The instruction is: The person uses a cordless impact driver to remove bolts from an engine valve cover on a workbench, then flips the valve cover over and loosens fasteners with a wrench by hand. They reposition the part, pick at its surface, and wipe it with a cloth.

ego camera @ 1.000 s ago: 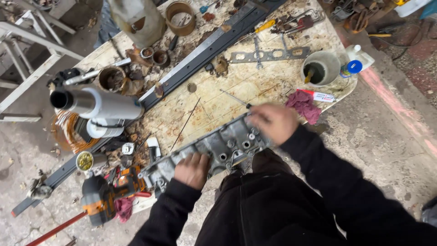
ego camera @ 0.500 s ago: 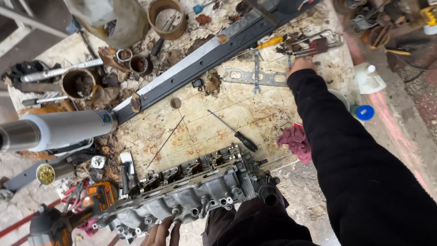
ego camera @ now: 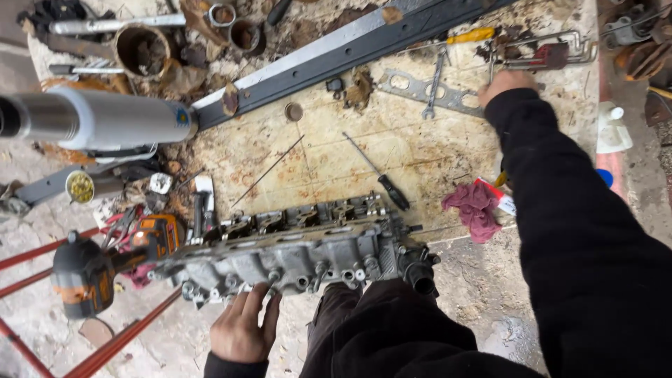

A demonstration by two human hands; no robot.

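While the left hand (ego camera: pixel 241 329) rests with fingers spread against the near underside of the grey engine cylinder head (ego camera: pixel 294 248), gripping nothing, the right hand (ego camera: pixel 505 84) reaches far across the stained table (ego camera: pixel 329 157) to the flat metal gasket (ego camera: pixel 420 89); whether its fingers are closed cannot be told. Cylinder head lies lengthwise along the table's near edge. Black-handled screwdriver (ego camera: pixel 378 175) just behind it; red rag (ego camera: pixel 474 208) to its right; orange power tool (ego camera: pixel 105 262) at its left end

The left hand (ego camera: pixel 243 329) is pressing against the cylinder head (ego camera: pixel 294 248) at the table edge. The right hand (ego camera: pixel 505 82) is reaching among wrenches (ego camera: pixel 435 80) by the gasket (ego camera: pixel 420 89).
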